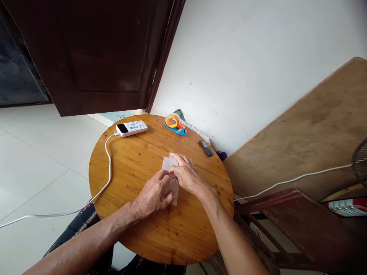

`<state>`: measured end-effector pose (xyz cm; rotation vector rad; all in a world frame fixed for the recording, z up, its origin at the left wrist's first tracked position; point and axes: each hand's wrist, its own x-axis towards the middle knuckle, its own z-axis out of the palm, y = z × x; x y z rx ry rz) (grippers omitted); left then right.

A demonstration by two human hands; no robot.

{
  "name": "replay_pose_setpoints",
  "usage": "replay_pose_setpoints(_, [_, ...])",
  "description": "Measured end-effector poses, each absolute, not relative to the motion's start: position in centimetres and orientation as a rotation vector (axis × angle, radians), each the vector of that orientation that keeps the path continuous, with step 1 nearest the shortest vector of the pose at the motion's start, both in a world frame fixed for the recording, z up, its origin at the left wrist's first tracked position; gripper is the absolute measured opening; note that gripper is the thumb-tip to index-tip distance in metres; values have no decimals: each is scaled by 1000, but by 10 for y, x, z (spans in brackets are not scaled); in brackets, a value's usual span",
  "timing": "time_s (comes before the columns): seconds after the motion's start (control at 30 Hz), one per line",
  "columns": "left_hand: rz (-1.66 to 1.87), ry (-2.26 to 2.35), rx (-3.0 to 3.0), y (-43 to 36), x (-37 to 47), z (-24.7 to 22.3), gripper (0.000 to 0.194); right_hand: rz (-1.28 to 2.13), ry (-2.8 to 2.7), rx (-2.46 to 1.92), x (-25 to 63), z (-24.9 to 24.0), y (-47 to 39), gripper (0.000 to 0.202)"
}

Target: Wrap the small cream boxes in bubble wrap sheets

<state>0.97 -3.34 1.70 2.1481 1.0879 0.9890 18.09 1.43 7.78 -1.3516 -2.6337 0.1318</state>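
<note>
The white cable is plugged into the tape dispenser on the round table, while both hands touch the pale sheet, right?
No, the head view shows the cable plugged into the white gadget, not the tape dispenser; the rest is right.

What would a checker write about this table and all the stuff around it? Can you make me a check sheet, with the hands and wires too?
Surface: round wooden table, with knots and dark marks
Main things: white sheet, partly hidden by hands
Clutter: white device with dark screen; tape dispenser; dark thing, too blurred to name
Hands: left hand and right hand both on the sheet; can't tell how firmly
Cables: white cable plugged into the device, running over the table edge; pale cable reaching towards the fan
Surroundings: dark door, white wall, brown board
Spills: nothing seen
</note>
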Motion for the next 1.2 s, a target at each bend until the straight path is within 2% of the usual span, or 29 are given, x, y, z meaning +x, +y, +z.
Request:
replay_pose_setpoints(0.07, [1000, 1083, 2195, -35, 9, 19, 51, 275, -2590, -1320, 179, 67, 19, 16])
replay_pose_setpoints(0.17, [948, 1041, 2328, -36, 7, 22, 50, 417, -2438, -1342, 182, 51, 24, 13])
replay_pose_setpoints(0.3, [864, 1030, 2421, -34, 7, 25, 40, 396, -2129, -1417, 198, 41, 25, 47])
replay_pose_setpoints(0.37, [845, 1046, 2425, -34, 7, 26, 34, 399, -1909, -1491, 208, 40, 23, 55])
replay_pose_setpoints(0.5, [866, 1069, 2411, -35, 7, 25, 32, 818, -1489, -1713, 216, 42, 21, 55])
replay_pose_setpoints(0.6, [878, 1077, 2406, -35, 8, 23, 33, 1056, -1353, -1718, 206, 43, 27, 53])
replay_pose_setpoints(0.83, [875, 1073, 2389, -35, 8, 25, 30, 1175, -1348, -1633, 179, 41, 51, 28])
replay_pose_setpoints(1.07, [838, 1093, 2278, -36, 8, 27, 37, 1159, -1317, -1552, 176, 47, 47, 30])
replay_pose_setpoints(1.2, [892, 1106, 2197, -35, 8, 20, 31, 1141, -1276, -1513, 178, 58, 36, 33])
